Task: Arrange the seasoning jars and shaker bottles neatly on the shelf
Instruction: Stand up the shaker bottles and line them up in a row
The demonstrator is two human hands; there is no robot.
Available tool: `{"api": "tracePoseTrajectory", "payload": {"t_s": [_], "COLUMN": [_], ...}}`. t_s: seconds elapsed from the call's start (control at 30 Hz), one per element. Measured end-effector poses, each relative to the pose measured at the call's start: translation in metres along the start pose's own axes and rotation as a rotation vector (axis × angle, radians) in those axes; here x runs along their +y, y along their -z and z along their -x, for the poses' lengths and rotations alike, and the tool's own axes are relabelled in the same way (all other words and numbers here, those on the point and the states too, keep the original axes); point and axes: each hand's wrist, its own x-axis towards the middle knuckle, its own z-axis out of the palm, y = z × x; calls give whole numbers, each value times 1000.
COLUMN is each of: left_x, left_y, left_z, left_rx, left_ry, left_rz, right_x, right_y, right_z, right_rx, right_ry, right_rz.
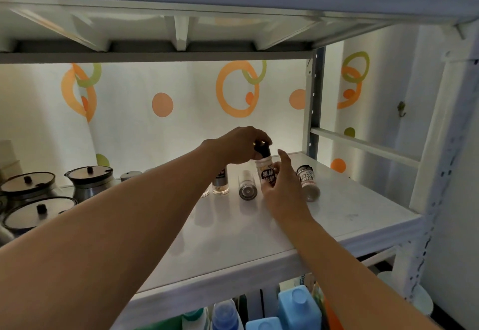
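White shelf point(337, 213), centre frame: left hand point(241, 145) grips the pepper shaker point(265, 171) by its black cap, right hand point(282, 192) cups its body, likely steadying it upright; clear bottle point(247, 188) lies toppled just left.

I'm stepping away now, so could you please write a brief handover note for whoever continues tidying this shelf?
Left hand grips the black cap of the white bottle; right hand holds its lower part, bottle upright.
Done: a dark jar stands on the shelf behind the left wrist.
Left: a clear jar and a labelled bottle lie on their sides; stand them up in line.
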Motion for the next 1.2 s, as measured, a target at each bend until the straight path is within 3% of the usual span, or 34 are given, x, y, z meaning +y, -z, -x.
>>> {"api": "tracePoseTrajectory", "payload": {"t_s": [0.57,0.9,1.2], "left_x": [7,11,11], "left_y": [-16,-23,-31], "left_z": [-3,5,5], "left_rx": [-14,119,140], "left_ry": [-62,-24,1], "left_rz": [86,93,99], "right_x": [3,2,3], "right_y": [1,0,4], "right_z": [-3,-2,-1], "right_rx": [22,56,91], "right_ry": [-70,-89,-43], "right_rz": [71,56,29]}}
